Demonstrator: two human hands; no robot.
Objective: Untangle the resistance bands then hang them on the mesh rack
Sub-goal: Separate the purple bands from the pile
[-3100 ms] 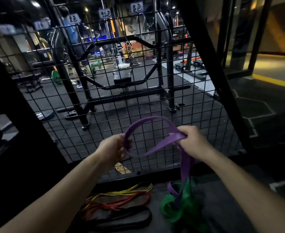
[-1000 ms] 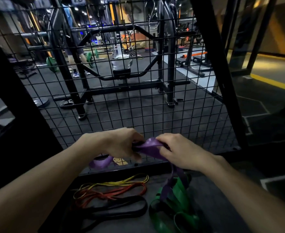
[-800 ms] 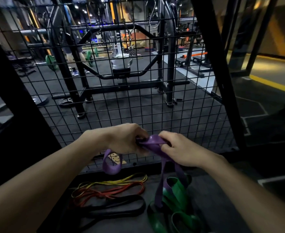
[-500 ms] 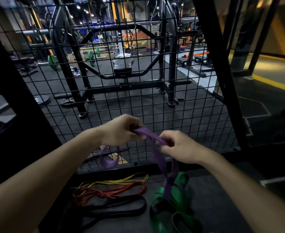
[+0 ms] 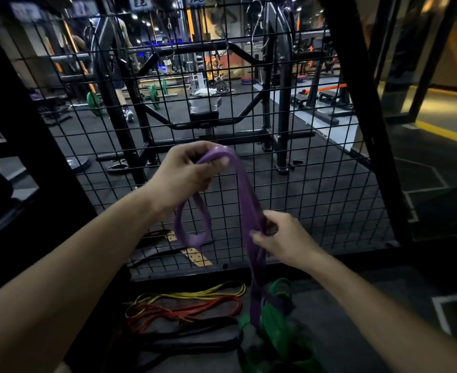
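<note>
Up goes the left hand (image 5: 187,170), pinching the top of the purple band (image 5: 246,200) high before the mesh rack (image 5: 316,184). Lower down, the right hand (image 5: 281,238) grips the strands, probably to draw them from the green band (image 5: 275,319) on the floor below the rack.

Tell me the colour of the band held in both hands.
Purple band, clearest in the head view.

Flat purple rubber resistance band (image 5: 244,200): solid purple. Wide green rubber band (image 5: 275,327): solid green. Thin yellow band (image 5: 195,293): yellow. Thin red band (image 5: 189,309): red-orange. Broad black band (image 5: 195,337): black. Black wire mesh rack (image 5: 302,184): square grid pattern.
</note>
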